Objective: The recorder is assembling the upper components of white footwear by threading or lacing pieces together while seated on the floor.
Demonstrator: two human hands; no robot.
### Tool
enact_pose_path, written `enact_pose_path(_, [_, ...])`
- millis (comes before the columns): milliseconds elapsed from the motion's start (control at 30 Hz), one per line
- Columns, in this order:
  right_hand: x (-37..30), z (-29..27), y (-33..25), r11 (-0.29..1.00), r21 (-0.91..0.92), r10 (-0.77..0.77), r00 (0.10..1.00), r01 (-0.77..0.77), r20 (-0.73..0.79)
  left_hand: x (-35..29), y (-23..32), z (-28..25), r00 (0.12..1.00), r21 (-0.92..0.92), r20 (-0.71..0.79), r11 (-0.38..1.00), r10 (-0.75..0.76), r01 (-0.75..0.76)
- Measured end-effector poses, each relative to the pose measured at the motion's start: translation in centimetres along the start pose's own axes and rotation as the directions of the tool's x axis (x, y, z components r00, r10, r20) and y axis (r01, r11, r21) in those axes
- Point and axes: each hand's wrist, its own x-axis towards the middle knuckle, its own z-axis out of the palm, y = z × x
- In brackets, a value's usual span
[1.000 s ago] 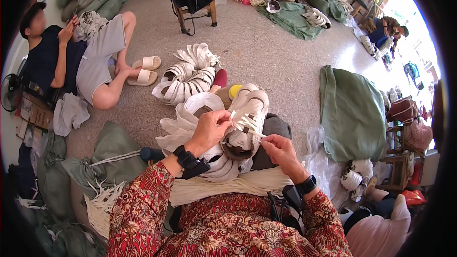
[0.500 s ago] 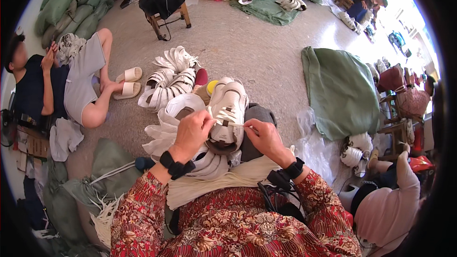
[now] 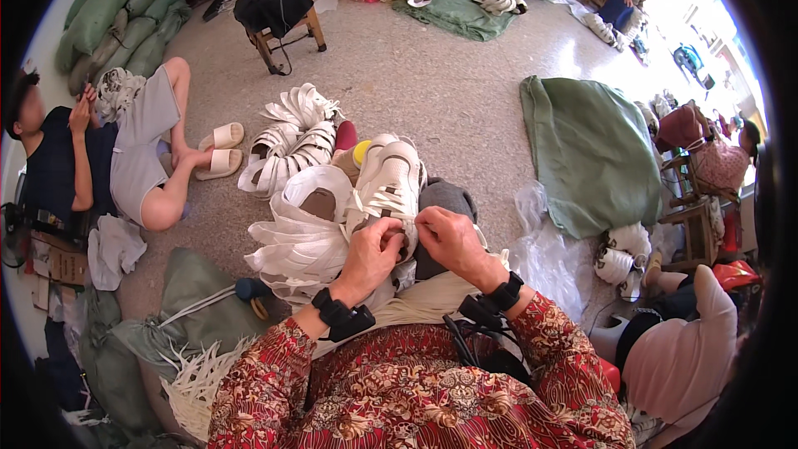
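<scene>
A white sneaker upper (image 3: 397, 173) with pale laces (image 3: 382, 200) lies in front of me, its near end between my hands. My left hand (image 3: 366, 259) is closed at its lower left side, thumb and fingers pressed together. My right hand (image 3: 453, 241) pinches at its lower right side. The fingers hide what they hold. Left of the upper sits a fanned stack of white shoe pieces (image 3: 287, 241). A dark grey rounded form (image 3: 449, 198) is behind my right hand. Pale strips of material (image 3: 420, 303) lie across my lap.
More white shoe uppers (image 3: 291, 137) are bundled ahead on the floor. A seated person (image 3: 79, 150) is at left, another (image 3: 682, 357) at right. A green sheet (image 3: 586, 154) and clear plastic (image 3: 549, 258) lie to the right. A wooden stool (image 3: 283, 25) stands farther off.
Both hands have moved down toward the upper's near end and closer together. A lace stretched between them earlier; it no longer shows that way. The upper has tilted a little.
</scene>
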Motion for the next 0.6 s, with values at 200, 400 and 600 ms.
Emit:
enact_pose_path(200, [-0.1,0.0,0.7,0.996,-0.086,0.013,0.999,-0.009,0.044,-0.2,-0.1,0.4,0.998,-0.128,-0.029,0.991,-0.053,0.049])
enact_pose_path(400, [0.4,-0.2,0.7,0.993,-0.11,-0.03,0.995,0.041,0.099,0.0,-0.9,0.9,0.997,-0.077,-0.072,0.997,-0.008,0.003])
enact_pose_path(600, [1.1,-0.4,0.5,0.965,-0.224,-0.09,0.973,0.138,0.212,0.3,-2.2,1.2,0.964,0.2,-0.135,0.959,0.229,-0.199])
